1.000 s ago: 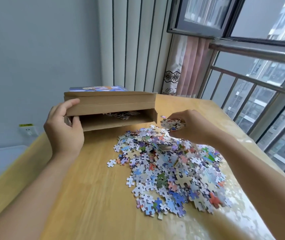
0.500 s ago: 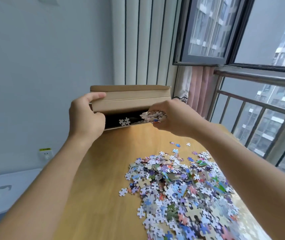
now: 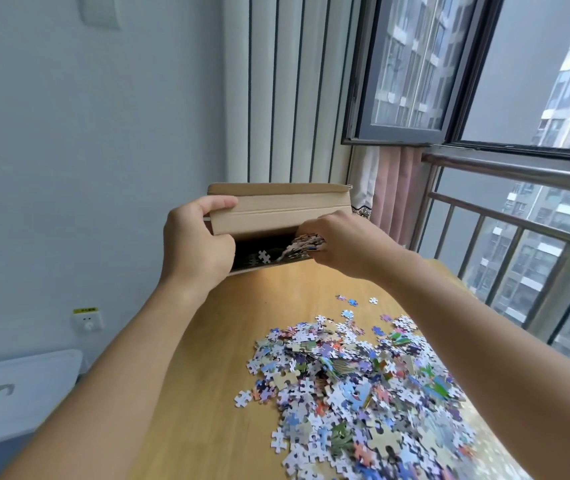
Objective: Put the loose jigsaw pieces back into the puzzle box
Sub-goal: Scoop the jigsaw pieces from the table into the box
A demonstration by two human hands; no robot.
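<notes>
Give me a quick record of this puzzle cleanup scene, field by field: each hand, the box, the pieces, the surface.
left hand: grips the box's left end, thumb on the flap
right hand: holds a handful of pieces at the box's opening
box: brown cardboard, opening facing the camera, a few pieces visible inside
pile: large heap of loose pieces on the table, near the right arm
table: light wood
task state: unfinished, most pieces not yet in the box

Box [image 3: 278,216] interior dark; pile [image 3: 363,393] cut off below.
</notes>
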